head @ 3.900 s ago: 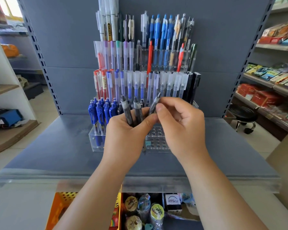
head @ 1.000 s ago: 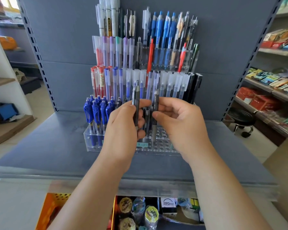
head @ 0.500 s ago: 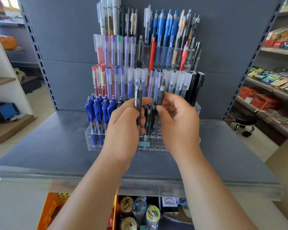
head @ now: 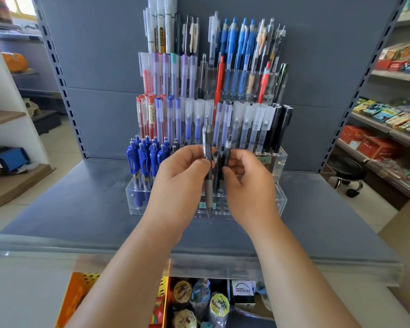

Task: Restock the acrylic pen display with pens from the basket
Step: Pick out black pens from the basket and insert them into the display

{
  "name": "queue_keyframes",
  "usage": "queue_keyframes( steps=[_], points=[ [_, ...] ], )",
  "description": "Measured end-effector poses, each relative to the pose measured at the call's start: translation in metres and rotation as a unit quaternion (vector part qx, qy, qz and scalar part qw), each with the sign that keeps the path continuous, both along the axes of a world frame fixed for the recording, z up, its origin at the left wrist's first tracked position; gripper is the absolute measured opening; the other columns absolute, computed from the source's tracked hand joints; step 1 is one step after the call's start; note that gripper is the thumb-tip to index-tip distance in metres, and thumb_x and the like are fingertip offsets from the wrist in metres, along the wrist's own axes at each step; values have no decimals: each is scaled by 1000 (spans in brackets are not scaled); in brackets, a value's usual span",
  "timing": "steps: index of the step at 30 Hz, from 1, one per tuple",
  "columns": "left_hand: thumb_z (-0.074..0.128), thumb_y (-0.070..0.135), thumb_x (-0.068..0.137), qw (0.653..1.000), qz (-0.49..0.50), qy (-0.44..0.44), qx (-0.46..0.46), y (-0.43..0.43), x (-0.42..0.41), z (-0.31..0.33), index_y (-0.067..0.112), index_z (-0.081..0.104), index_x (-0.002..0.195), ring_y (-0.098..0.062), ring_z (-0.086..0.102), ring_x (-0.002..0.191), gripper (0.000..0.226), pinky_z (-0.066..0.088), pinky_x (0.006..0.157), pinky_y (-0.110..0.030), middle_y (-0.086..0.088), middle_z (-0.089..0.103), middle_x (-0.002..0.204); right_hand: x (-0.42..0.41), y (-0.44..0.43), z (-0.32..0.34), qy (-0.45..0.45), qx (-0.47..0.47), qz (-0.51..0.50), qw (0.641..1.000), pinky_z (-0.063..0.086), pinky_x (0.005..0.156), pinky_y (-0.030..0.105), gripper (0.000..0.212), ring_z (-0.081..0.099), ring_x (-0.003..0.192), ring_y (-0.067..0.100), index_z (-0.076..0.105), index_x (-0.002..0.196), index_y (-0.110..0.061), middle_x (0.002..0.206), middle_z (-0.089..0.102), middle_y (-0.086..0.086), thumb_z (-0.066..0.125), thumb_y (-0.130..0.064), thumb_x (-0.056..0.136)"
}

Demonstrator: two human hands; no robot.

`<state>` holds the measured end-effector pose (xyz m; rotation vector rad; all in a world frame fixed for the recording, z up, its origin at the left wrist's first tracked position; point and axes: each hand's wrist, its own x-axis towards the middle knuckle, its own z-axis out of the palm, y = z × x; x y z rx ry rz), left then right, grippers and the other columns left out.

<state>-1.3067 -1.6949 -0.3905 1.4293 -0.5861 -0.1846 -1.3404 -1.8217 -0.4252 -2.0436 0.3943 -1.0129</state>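
1. Well, the biggest thing is the blue-gray back wall (head: 100, 67) of a shop rack, with a metal post full of slots on each side.
2. A flat gray shelf top (head: 81, 209) sticks out from that wall. It looks smooth and a bit shiny.
3. On the right, shelves (head: 388, 74) hold boxes and packets. On the left, wooden shelves (head: 14, 183) stand on a pale floor (head: 57, 147).
4. A round black stool (head: 346, 166) sits on the floor by the right shelves.
5. The clear pen display (head: 279, 166) stands on the shelf top, right up against the back wall. It goes up in steps, and pens fill the upper rows. Blue pens (head: 142, 159) stand at the left of the front row.
6. An orange basket (head: 74, 297) sits low down, under the front edge of the shelf top. The left arm hides part of it.
7. The left hand (head: 175, 185) grips a gray pen (head: 208, 147), held straight up with its tip down over the front row's holes.
8. The right hand (head: 249, 188) pinches a dark pen (head: 227, 152), also upright, just beside the gray one.
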Motion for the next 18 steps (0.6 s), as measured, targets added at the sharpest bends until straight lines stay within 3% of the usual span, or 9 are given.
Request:
queue_keyframes(
  steps=[2, 6, 11, 15, 18],
  points=[
    [51, 10, 97, 1000, 10, 1, 3, 2, 0, -2, 22, 72, 93, -15, 57, 75, 25, 51, 75, -33, 0, 66, 80, -1, 2, -3, 24, -22, -5, 999, 55, 80, 34, 24, 61, 88, 11, 64, 115, -16, 100, 65, -4, 59, -5, 94],
    [56, 11, 97, 1000, 16, 2, 16, 9, -2, -2, 22, 69, 102, 3, 61, 70, 17, 48, 66, -14, 15, 69, 77, -4, 6, -4, 65, -73, -29, 995, 53, 74, 30, 22, 59, 85, 11, 62, 110, -18, 95, 63, -5, 57, -4, 93],
    [57, 11, 97, 998, -2, -34, 46, 15, -5, -4, 21, 67, 108, 6, 61, 71, 17, 47, 64, -10, 14, 69, 82, -10, 8, -4, 91, -74, -32, 993, 48, 79, 24, 30, 60, 94, 12, 62, 121, -17, 104, 64, -5, 63, -14, 91],
    [59, 12, 97, 997, 5, -48, 53, 14, -8, -4, 21, 65, 111, 8, 59, 72, 18, 47, 67, -8, 14, 66, 84, -23, 17, 8, 1, -54, -69, 996, 37, 74, 2, 29, 56, 88, 2, 63, 123, -14, 101, 60, -9, 60, -12, 93],
    [61, 13, 96, 998, 17, -54, 40, 13, -12, -3, 23, 67, 110, 0, 63, 77, 18, 51, 72, -12, 11, 69, 84, -33, 26, 22, -56, -10, -12, 998, 45, 84, 12, 24, 59, 94, -1, 65, 120, -19, 105, 64, -13, 56, -19, 98]
  ],
)
